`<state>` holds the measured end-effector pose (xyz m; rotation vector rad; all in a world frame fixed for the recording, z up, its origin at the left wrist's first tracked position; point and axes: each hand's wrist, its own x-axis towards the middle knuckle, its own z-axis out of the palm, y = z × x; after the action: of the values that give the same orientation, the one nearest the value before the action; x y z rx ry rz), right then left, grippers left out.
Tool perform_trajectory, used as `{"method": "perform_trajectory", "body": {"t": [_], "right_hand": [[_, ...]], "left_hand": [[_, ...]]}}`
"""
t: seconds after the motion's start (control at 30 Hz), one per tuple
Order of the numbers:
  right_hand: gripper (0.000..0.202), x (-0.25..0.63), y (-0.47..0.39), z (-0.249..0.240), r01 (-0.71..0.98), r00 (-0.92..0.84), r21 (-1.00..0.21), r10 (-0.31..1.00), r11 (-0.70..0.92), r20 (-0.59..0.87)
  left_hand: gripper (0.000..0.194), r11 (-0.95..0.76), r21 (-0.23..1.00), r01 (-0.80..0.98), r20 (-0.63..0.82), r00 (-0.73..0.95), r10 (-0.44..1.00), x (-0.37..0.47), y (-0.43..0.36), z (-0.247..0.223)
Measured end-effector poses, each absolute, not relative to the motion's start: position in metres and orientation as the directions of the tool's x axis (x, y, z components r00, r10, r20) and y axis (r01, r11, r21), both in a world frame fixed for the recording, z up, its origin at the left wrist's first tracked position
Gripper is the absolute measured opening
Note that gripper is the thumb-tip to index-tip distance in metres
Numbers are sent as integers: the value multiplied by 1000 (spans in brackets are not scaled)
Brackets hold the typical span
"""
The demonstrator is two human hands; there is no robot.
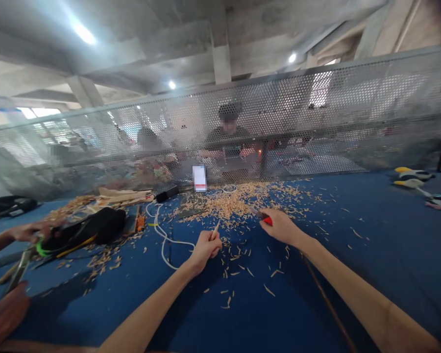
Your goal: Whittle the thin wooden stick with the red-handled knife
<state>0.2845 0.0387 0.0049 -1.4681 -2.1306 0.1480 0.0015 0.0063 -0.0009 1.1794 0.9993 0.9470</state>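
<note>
My left hand (206, 250) is closed round a thin pale wooden stick (216, 227), whose tip points up and away from me. To its right, my right hand (281, 226) grips a knife with a red handle (268, 221). The knife's blade (256, 212) points left and stands apart from the stick. Beyond both hands, a heap of pale wood shavings (230, 203) spreads over the blue tabletop (250, 304). More shavings lie scattered between my forearms. Most of the knife's handle is hidden inside my right hand.
A white cable (163, 245) curls left of my left hand, near a black box (167, 193). A phone (199, 178) leans by the perforated metal screen (297, 113). At left, a co-worker's hands (31, 231) are beside a black cloth item (103, 225). Yellow-and-white handled tools (411, 177) lie at right.
</note>
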Motion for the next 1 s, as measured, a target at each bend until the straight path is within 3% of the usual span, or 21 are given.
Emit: {"method": "perform_trajectory", "body": {"t": [0.13,0.27,0.4,0.57,0.7,0.83,1.0], "right_hand": [[28,289,43,1,830,-273,-377,889,410,367],[42,281,37,0,824,-257,-382,876,419,407],[38,265,25,3,744,-280,-402,795,534,538],[37,245,7,4,687,-374,-331,705,647,602],[39,234,-4,6,667,-419,-327,700,670,578],[39,231,-13,12,641,-442,-359,708,679,550],[39,230,-18,16,643,-468,-384,737,663,488]], "left_hand": [[36,111,990,-85,-79,314,946,4,1,8],[50,94,993,-64,-64,377,924,7,-3,12],[62,15,1000,26,-23,355,935,9,-3,11],[69,-29,991,133,-16,320,947,11,-4,10],[65,11,992,126,-44,258,965,11,-5,11],[49,95,995,37,-100,181,978,7,-5,9],[45,-54,981,186,23,161,987,7,-5,3]]}}
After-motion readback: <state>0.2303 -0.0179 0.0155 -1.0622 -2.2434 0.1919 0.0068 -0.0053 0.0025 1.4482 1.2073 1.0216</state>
